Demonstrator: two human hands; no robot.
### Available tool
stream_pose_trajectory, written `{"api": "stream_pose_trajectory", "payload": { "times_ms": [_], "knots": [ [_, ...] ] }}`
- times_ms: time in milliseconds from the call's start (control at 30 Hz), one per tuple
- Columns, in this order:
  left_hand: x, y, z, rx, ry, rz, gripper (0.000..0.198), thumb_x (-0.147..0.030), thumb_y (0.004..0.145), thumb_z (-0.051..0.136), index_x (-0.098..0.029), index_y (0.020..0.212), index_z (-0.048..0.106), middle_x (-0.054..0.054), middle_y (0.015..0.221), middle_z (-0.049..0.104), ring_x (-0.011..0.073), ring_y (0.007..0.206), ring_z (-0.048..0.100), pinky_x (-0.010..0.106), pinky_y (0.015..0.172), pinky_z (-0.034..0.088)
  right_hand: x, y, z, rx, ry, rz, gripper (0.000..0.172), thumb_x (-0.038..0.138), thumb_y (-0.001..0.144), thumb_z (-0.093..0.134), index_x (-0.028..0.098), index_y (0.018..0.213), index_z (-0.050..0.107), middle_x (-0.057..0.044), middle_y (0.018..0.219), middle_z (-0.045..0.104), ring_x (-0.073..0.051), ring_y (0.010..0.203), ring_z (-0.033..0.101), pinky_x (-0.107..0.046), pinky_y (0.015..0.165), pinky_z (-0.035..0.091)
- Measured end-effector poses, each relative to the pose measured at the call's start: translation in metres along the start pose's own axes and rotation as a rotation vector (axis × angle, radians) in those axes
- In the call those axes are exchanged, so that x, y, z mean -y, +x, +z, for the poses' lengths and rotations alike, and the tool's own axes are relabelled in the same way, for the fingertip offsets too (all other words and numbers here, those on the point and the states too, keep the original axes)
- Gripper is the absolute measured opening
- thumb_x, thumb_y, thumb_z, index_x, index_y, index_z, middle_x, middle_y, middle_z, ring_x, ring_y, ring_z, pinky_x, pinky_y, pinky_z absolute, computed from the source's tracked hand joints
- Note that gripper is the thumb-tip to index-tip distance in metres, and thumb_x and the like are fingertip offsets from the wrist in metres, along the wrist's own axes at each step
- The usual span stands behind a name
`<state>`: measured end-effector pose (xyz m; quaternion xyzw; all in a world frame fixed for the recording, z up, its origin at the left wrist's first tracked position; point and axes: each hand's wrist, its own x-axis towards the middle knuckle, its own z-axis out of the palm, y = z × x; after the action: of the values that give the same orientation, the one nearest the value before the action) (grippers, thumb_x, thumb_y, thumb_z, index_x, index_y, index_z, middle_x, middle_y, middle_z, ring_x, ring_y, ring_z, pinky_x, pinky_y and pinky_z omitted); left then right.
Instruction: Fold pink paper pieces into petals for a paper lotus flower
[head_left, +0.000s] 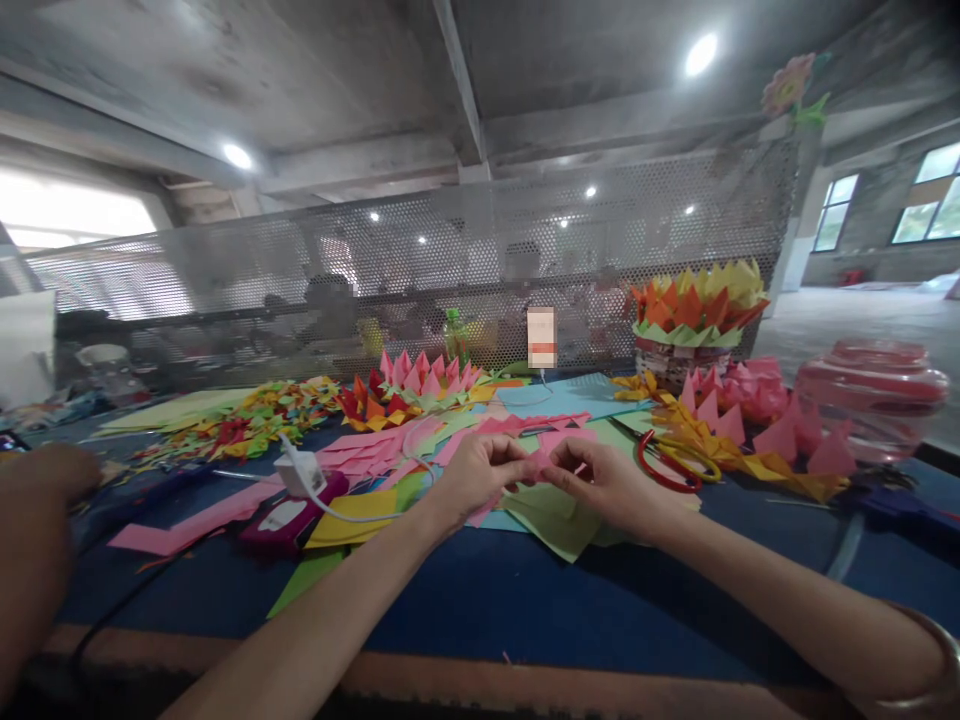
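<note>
My left hand [480,472] and my right hand [604,482] meet over the middle of the blue table [480,600]. Both pinch a small piece of pink paper [541,462] between their fingertips, just above loose green sheets [555,515] and pink sheets [525,425]. Red-handled scissors [664,465] lie right of my right hand. A white charger plug [298,472] with its cable rests on a magenta box [289,520] left of my left hand.
Folded paper flowers [420,385] and coloured scraps [247,420] crowd the back of the table. A large orange-yellow paper piece [694,305] and a pink jar [870,395] stand right. Another person's arm [34,540] reaches in at left. A perforated metal screen [420,260] runs behind.
</note>
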<state>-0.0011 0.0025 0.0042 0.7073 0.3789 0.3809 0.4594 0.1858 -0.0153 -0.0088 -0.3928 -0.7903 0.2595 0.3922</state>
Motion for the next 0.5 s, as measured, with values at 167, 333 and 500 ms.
{"api": "stream_pose_trajectory", "payload": {
  "times_ms": [167,333,500],
  "knots": [
    [-0.0009,-0.0009,0.0004,0.034,0.019,0.017,0.028,-0.037,0.068,0.068,-0.01,0.073,0.064,0.006,0.069,0.065,0.0123,0.062,0.057,0.023,0.059,0.044,0.003,-0.0035,0.0012,0.026,-0.029,0.032,0.029,0.045,0.08,0.054,0.016,0.073,0.053,0.002,0.065,0.052,-0.009,0.056,0.044,-0.02,0.05,0.035],
    [-0.0001,-0.0006,0.0006,0.05,0.029,0.021,0.027,-0.037,0.065,0.07,-0.011,0.073,0.065,0.003,0.066,0.063,0.0099,0.057,0.054,0.02,0.054,0.039,0.0038,-0.0032,0.0008,0.031,-0.047,0.019,0.029,0.041,0.082,0.052,0.015,0.068,0.051,0.003,0.06,0.049,-0.008,0.055,0.041,-0.02,0.049,0.032],
    [-0.0008,-0.0004,0.0026,0.034,0.109,0.061,0.025,-0.034,0.065,0.07,-0.011,0.075,0.068,0.005,0.069,0.065,0.0118,0.062,0.055,0.022,0.058,0.039,0.0005,-0.0024,0.0006,0.022,-0.032,-0.008,0.031,0.037,0.078,0.056,0.017,0.059,0.043,0.006,0.053,0.036,-0.007,0.051,0.032,-0.021,0.045,0.025]
  ]
}}
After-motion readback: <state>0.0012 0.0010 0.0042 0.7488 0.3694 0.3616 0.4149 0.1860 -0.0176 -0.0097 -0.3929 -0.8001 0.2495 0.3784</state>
